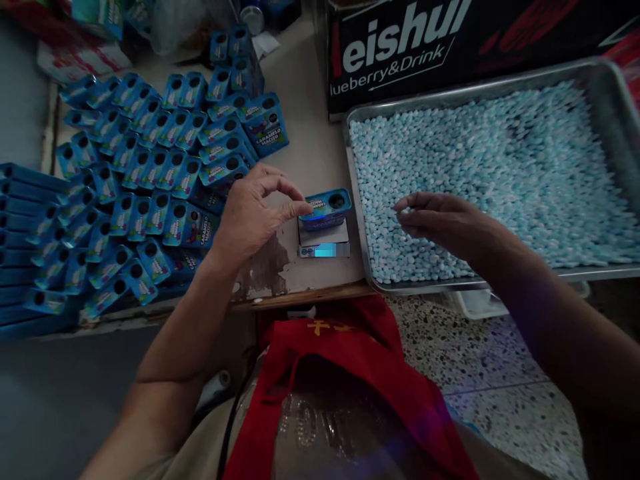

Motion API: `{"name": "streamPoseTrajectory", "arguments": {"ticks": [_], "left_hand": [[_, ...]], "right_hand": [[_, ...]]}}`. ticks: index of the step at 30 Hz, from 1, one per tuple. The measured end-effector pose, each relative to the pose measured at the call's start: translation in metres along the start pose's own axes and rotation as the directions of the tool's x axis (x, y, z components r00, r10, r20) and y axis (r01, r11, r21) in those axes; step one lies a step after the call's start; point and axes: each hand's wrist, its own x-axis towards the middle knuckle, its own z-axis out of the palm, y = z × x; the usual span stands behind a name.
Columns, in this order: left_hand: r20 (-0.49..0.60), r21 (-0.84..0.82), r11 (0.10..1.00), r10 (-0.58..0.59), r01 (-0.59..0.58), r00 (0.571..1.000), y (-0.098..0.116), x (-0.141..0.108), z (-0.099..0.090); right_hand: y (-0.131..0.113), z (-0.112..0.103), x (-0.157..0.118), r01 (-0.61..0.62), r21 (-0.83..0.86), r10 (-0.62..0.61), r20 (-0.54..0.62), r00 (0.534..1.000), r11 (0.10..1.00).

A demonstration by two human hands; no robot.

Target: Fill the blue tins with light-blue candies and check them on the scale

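Flat sleeves: a stack of blue flat sleeves [25, 193] lies at the far left of the bench [310, 153], cut off by the picture's left edge.
Blue tins: rows of blue tins [150, 180], each with a round hole in its top, overlap like shingles from the left edge toward the middle; a few read "CARAMELO MACIZO", the rest of the print is too small to read.
Left hand: the left hand [250, 213] is half open, thumb and forefinger pinched on the left end of the single tin [326, 205]; the other fingers curl loosely above.
Single tin: it sits on a small scale [324, 240], just right of the tin rows and just left of the tray, hole facing up. The scale's readout is blurred over.
Right hand: the right hand [435, 220] hovers low over the near left part of the tray, fingers drawn together toward the tin; whether they hold any candy cannot be told.
Tray: a metal tray [357, 220] filled with pale blue candies [500, 167] fills the right side; its near edge overhangs the bench and its right end is cut off.
Black carton: a black carton [425, 47] stands at the far side behind the tray, its lettering partly cut off.
Red cloth: a red cloth [340, 360] lies in the person's lap, nearest the camera.
Floor: speckled floor [480, 373] shows at the near right.
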Motion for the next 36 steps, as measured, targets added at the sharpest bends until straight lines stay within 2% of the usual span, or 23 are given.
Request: {"name": "streamPoseTrajectory", "arguments": {"ticks": [4, 8, 11, 14, 17, 19, 21, 24, 27, 30, 33, 36], "left_hand": [[0.001, 0.052, 0.995, 0.088, -0.088, 0.996, 0.024, 0.011, 0.014], [0.026, 0.078, 0.989, 0.127, -0.129, 0.992, 0.035, 0.013, 0.023], [-0.028, 0.057, 0.988, 0.143, -0.141, 0.989, 0.024, 0.006, 0.014], [-0.076, 0.051, 0.992, 0.116, -0.112, 0.990, 0.005, -0.006, -0.006], [-0.118, 0.065, 0.997, 0.059, -0.052, 0.991, -0.013, -0.018, -0.022], [-0.127, 0.062, 0.998, 0.028, -0.021, 0.992, -0.022, -0.026, -0.027], [-0.140, 0.034, 0.999, 0.023, -0.018, 0.990, -0.029, -0.031, -0.029], [-0.154, -0.009, 1.000, 0.025, -0.027, 0.988, -0.034, -0.035, -0.029], [-0.166, -0.004, 1.000, 0.012, -0.013, 0.986, -0.036, -0.036, -0.032], [-0.165, 0.021, 1.000, 0.013, -0.010, 0.986, -0.035, -0.035, -0.031], [-0.141, 0.017, 0.999, 0.038, -0.036, 0.989, -0.029, -0.029, -0.025], [-0.142, 0.033, 0.996, 0.083, -0.079, 0.986, -0.022, -0.021, -0.018]], "right_hand": [[-0.011, 0.003, 0.002, 0.006, -0.021, -0.004, 0.083, 0.997, 1.000], [-0.038, 0.013, 0.007, 0.155, -0.117, -0.147, 0.076, 0.986, 0.981], [-0.065, 0.025, 0.011, 0.265, -0.342, -0.248, 0.092, 0.964, 0.902], [-0.086, 0.040, 0.019, 0.352, -0.553, -0.328, 0.145, 0.933, 0.755], [-0.097, 0.054, 0.027, 0.420, -0.660, -0.376, 0.219, 0.900, 0.623], [-0.099, 0.059, 0.030, 0.431, -0.682, -0.369, 0.246, 0.896, 0.591], [-0.101, 0.060, 0.031, 0.399, -0.680, -0.337, 0.231, 0.913, 0.615], [-0.097, 0.051, 0.030, 0.313, -0.630, -0.278, 0.157, 0.948, 0.711], [-0.079, 0.025, 0.031, 0.231, -0.514, -0.249, 0.035, 0.968, 0.826], [-0.053, -0.005, 0.032, 0.146, -0.444, -0.206, -0.091, 0.974, 0.884], [-0.042, -0.018, 0.031, 0.088, -0.426, -0.131, -0.071, 0.989, 0.900], [-0.058, -0.004, 0.025, 0.163, -0.432, -0.177, 0.009, 0.984, 0.887]]}}
